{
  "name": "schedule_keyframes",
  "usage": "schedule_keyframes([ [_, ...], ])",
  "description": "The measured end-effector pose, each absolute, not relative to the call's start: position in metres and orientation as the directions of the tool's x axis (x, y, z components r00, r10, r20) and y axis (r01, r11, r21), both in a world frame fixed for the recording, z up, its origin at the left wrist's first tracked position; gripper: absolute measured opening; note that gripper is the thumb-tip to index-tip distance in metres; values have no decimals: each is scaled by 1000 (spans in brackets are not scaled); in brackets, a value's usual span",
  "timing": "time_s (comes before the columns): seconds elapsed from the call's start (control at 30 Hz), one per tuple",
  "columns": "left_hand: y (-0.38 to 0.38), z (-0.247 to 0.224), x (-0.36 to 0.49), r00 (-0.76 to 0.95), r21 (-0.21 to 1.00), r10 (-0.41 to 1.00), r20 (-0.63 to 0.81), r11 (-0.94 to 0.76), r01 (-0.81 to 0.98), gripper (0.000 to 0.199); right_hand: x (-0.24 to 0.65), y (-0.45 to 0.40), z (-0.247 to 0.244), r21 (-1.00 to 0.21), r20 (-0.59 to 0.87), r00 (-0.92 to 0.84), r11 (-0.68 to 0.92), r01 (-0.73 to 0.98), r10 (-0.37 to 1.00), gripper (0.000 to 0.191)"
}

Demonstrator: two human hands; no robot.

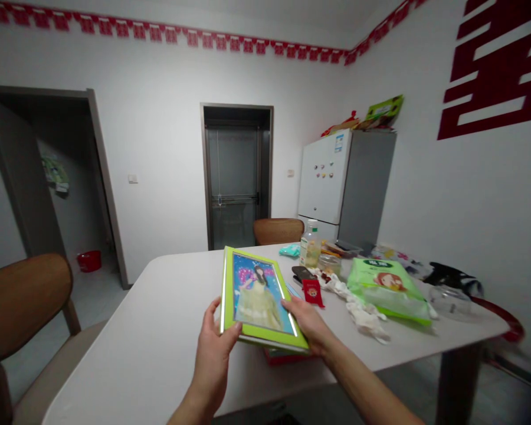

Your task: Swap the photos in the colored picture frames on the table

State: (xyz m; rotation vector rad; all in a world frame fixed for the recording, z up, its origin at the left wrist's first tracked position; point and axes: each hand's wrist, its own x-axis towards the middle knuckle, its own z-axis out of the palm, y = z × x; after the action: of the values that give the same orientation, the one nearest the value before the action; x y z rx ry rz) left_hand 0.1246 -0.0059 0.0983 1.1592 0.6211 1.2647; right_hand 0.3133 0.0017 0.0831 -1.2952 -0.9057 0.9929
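Between my two hands is a lime-green picture frame point(260, 298), or a thick book made like one; I cannot tell which. Its front shows a figure in a pale yellow gown against blue and pink. My left hand point(215, 348) grips the lower left corner, thumb on the front. On the lower right side my right hand point(307, 323) has its thumb over the border and its fingers behind. It is held tilted above the white table point(172, 307). Under its lower right part, a red-edged flat thing point(287, 357) shows, mostly hidden.
Right of my hands lie a red packet point(312, 293), a dark phone-like object point(304, 274), crumpled tissues point(365, 319) and a green tissue pack point(387, 289). A bottle point(310, 245) stands farther back. Wooden chairs point(26, 301) flank the table, and a fridge point(325, 177) stands behind.
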Motion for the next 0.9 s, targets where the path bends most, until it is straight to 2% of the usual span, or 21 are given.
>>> schedule_keyframes([
  [0.1, 6, 79, 154, 374, 930, 914, 156, -8, -368, 64, 371, 9, 86, -991, -67, 353, -103, 83, 933, 22],
  [0.23, 17, 48, 187, 351, 987, 926, 136, -99, -123, 45, 408, 18, 71, -963, -92, 383, -180, 199, 919, 13],
  [0.37, 13, 36, 194, 318, 986, 934, 160, -164, -13, 36, 417, 24, 55, -944, -100, 411, -217, 248, 906, 9],
  [0.43, 8, 33, 192, 308, 969, 936, 172, -218, 120, 40, 420, 23, 51, -938, -91, 414, -218, 270, 906, 12],
  [0.53, 1, 28, 190, 306, 913, 938, 163, -261, 313, 56, 422, 13, 48, -932, -70, 396, -201, 301, 916, 23],
  [0.7, 9, 12, 183, 384, 893, 911, 149, -290, 343, 77, 407, -1, 41, -928, -92, 248, -173, 330, 965, 30],
  [0.8, 25, 7, 161, 342, 844, 920, 192, -333, 420, 79, 381, 7, 36, -931, -56, 228, -133, 340, 972, 32],
  [0.9, 46, 9, 126, 270, 826, 948, 170, -287, 485, 74, 345, 31, 33, -932, -26, 199, -96, 350, 980, 34],
])
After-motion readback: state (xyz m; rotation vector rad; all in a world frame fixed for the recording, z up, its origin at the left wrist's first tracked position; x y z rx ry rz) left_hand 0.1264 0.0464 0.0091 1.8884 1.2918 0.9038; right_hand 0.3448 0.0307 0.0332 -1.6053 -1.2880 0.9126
